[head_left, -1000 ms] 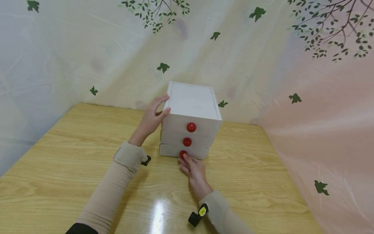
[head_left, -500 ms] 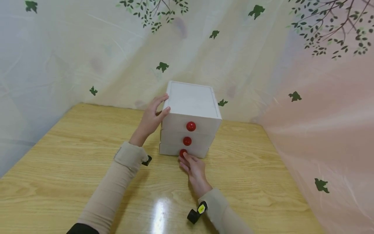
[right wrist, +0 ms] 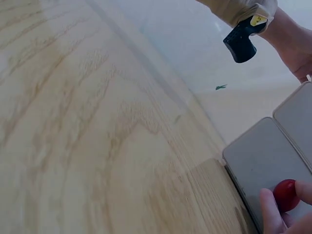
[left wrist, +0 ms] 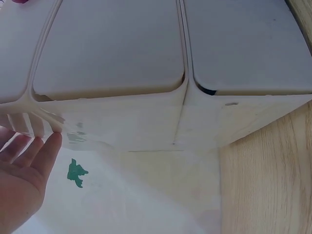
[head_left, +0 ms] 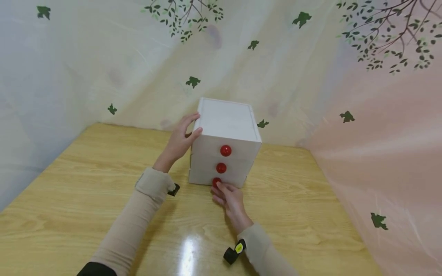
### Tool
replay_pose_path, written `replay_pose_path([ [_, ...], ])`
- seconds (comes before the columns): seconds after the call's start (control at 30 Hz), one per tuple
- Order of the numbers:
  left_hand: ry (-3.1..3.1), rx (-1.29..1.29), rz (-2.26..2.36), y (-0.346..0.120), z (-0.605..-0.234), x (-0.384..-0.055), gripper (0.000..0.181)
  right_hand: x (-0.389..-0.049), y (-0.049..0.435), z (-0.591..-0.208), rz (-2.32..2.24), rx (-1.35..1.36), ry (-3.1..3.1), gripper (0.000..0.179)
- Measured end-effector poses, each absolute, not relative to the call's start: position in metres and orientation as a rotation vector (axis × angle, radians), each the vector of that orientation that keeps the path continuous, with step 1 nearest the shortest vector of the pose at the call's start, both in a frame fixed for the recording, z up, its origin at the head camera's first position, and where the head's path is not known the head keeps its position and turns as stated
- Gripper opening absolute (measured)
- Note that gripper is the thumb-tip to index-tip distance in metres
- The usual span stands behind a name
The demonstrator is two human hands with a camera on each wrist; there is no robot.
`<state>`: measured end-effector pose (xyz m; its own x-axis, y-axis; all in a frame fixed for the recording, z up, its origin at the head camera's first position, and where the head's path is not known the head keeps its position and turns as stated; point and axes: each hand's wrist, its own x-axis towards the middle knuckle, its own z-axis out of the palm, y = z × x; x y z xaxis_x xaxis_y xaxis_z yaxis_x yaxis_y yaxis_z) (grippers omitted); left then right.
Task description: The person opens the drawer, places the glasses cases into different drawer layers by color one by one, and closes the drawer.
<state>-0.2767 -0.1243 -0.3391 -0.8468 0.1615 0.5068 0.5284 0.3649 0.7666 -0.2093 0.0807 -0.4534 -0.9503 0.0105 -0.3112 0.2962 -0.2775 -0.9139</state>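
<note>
A white three-drawer box (head_left: 226, 119) stands on the wooden table, one red round knob on each drawer. My left hand (head_left: 178, 141) rests on the box's upper left side, fingers fairly straight. In the left wrist view, the fingertips (left wrist: 54, 139) touch the side wall. Down at the front, my right hand (head_left: 234, 202) pinches the bottom drawer's red knob (head_left: 216, 181) between thumb and finger, which the right wrist view shows with the knob (right wrist: 286, 195) between them. All three drawer fronts look closed. The knobs of the middle drawer (head_left: 221, 168) and top drawer (head_left: 226, 150) are untouched.
Wood-grain table (head_left: 103, 214) surrounds the box. Behind and to the right hangs a pale sheet (head_left: 145, 57) printed with leaves and branches. Each wrist wears a small black camera mount (head_left: 230, 255).
The bottom drawer, which stuck out slightly a second ago, has slid in flush with the others. Both hands stay nearly where they were.
</note>
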Motion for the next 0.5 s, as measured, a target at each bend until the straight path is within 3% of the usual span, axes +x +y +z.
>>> replay_pose_path([
  [0.5,-2.333,-0.566,-1.4,-0.141,-0.342,-0.261,0.064,-0.211,0.123,-0.446,-1.767,-0.17,2.199,0.039],
])
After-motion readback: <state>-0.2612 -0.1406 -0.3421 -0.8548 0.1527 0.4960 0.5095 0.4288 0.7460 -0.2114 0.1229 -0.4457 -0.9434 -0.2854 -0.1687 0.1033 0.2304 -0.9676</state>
